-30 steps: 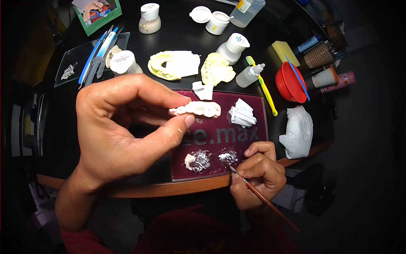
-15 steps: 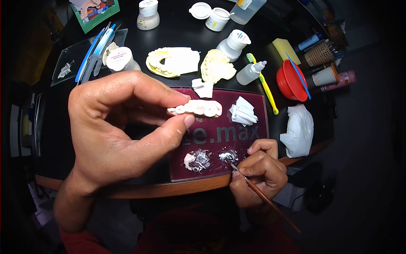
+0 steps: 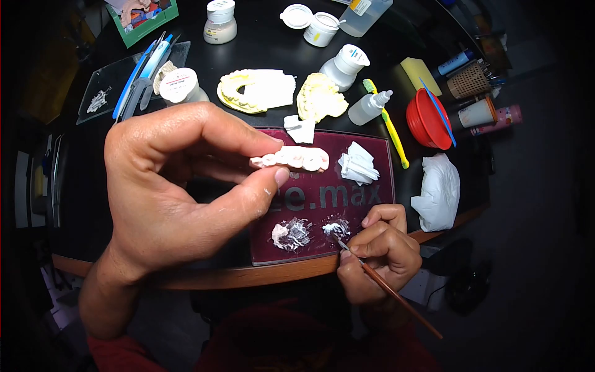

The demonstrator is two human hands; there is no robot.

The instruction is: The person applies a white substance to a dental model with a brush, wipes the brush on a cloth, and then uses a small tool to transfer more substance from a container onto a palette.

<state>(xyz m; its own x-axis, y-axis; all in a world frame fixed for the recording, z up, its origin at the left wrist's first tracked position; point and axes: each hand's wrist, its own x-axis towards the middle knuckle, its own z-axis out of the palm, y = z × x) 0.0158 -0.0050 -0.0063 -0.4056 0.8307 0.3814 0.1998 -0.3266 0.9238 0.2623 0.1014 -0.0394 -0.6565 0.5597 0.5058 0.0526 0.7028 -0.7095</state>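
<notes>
Between thumb and fingertips, my left hand (image 3: pixel 180 180) pinches a pale dental model section (image 3: pixel 297 159) with a row of teeth, raised over the dark red mixing plate (image 3: pixel 316 214). My right hand (image 3: pixel 384 254) grips a thin paintbrush (image 3: pixel 396 294) with a brown handle. Its tip touches a small white paste smear (image 3: pixel 335 228) near the plate's front edge. Left of that smear lies a larger pinkish-white paste patch (image 3: pixel 290 234). A folded white tissue (image 3: pixel 358 164) rests on the plate's right part.
Behind the plate stand yellowish dental casts (image 3: pixel 319 99), white jars (image 3: pixel 350 65) and a dropper bottle (image 3: pixel 370 108). A yellow toothbrush (image 3: pixel 393 139), a red bowl (image 3: pixel 427 121) and crumpled tissue (image 3: pixel 439 186) are at the right. Blue-handled tools (image 3: pixel 139 74) lie on a glass slab at left.
The dental model section has tilted slightly in my left hand. My right hand and the brush tip stay at the white smear. The whole view has shifted a little.
</notes>
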